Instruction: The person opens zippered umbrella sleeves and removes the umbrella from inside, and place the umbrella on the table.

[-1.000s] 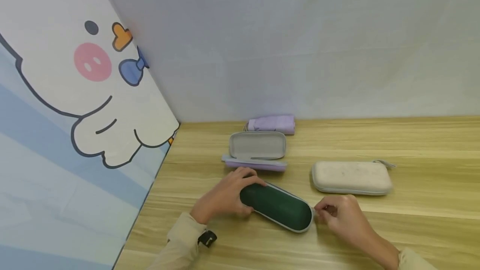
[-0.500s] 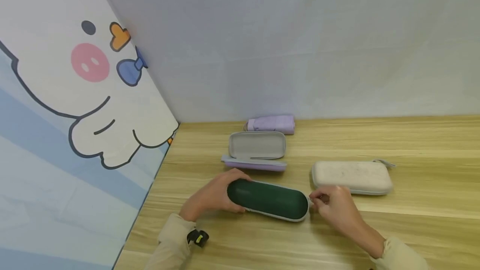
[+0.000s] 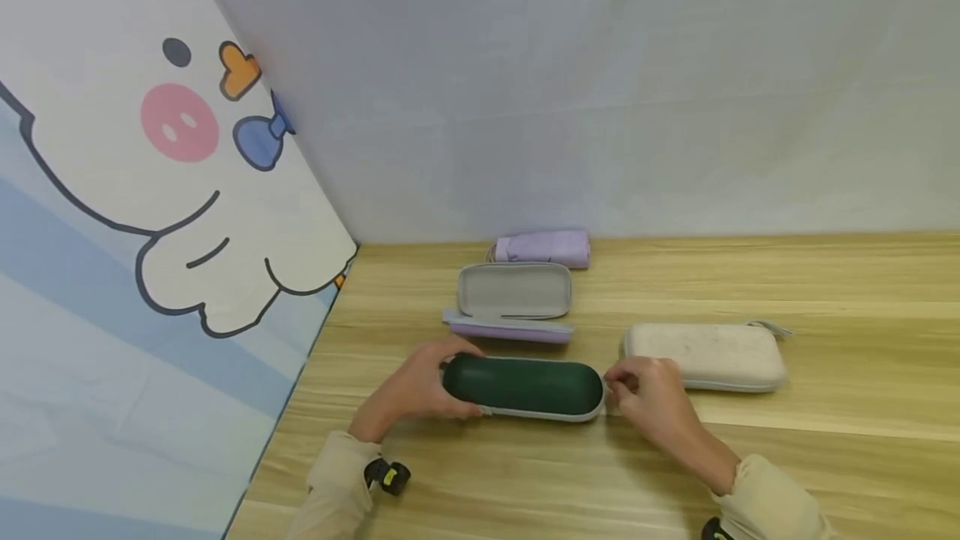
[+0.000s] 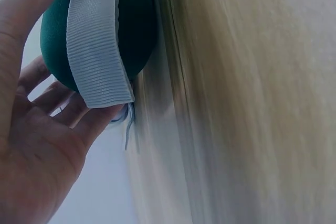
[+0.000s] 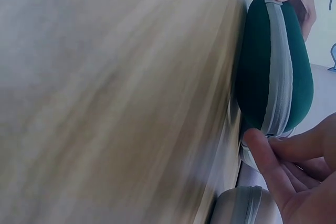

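A dark green zippered hard case [image 3: 525, 386] lies on the wooden table, long side roughly left to right. My left hand [image 3: 420, 386] grips its left end, thumb on the near side and fingers on the far side. A pale ribbed fabric tab [image 4: 97, 40] shows at that end in the left wrist view. At the right end my right hand [image 3: 648, 394] pinches the zipper pull between thumb and index finger; the fingertips mostly hide it. The pale zipper band [image 5: 279, 72] runs along the near side, its teeth together in the right wrist view.
A cream zippered case [image 3: 705, 352] lies just beyond my right hand. Behind the green case stands an open grey-lined case [image 3: 515, 290] with a purple edge [image 3: 517, 334] in front. A lilac rolled-up bundle [image 3: 543, 248] lies against the pale backdrop [image 3: 600, 90].
The green case has swung from slanting down to the right to nearly level and shifted left. Both hands have moved left with it, the right one also farther from me.
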Tool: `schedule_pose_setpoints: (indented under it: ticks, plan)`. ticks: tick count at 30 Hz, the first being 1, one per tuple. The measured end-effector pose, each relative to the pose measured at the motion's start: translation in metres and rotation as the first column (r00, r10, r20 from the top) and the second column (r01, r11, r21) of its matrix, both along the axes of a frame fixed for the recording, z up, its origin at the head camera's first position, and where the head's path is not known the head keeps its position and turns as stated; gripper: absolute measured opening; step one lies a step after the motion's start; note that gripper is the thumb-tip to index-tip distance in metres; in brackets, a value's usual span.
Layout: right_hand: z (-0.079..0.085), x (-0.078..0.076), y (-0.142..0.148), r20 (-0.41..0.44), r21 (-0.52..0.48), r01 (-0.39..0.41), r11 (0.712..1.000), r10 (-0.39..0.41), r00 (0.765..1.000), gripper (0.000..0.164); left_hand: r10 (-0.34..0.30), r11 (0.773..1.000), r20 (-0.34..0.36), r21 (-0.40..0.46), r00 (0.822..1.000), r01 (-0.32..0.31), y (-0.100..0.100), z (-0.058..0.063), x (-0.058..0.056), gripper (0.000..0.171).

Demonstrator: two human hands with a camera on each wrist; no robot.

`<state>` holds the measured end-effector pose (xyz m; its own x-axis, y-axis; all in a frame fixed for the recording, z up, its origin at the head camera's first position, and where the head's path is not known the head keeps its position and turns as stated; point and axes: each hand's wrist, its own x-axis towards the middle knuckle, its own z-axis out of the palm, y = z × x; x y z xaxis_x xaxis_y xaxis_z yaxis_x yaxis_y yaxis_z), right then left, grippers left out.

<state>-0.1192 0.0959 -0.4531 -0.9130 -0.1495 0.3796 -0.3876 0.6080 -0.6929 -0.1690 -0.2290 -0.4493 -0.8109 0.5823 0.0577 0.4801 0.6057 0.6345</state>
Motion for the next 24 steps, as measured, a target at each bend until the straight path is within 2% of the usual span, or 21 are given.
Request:
schedule_pose_setpoints:
  ticks: [6, 14, 20, 24]
  plan:
    - [0.0006, -0.0030, -0.0037, 0.013, 0.015, -0.005, 1.000, 0.004, 1.000, 0.025, 0.039, 0.999, 0.018, 0.011, 0.999, -0.039, -0.0047, -0.0008, -0.0025, 0.062]
    - [0.0013, -0.0038, -0.0057, 0.055, -0.010, -0.015, 1.000, 0.016, 0.998, 0.022, 0.027, 0.999, -0.016, 0.041, 1.000, -0.026, -0.0080, -0.0031, -0.0075, 0.063]
    - [0.0011, -0.0030, -0.0056, 0.043, -0.007, -0.017, 1.000, 0.017, 0.999, 0.022, 0.037, 0.998, -0.017, 0.048, 0.999, -0.036, -0.0076, -0.0015, -0.0069, 0.064]
    - [0.0016, -0.0012, -0.0055, 0.064, -0.017, -0.019, 1.000, 0.020, 0.998, 0.022, 0.038, 0.998, -0.016, 0.050, 0.999, -0.037, -0.0074, -0.0006, -0.0056, 0.064]
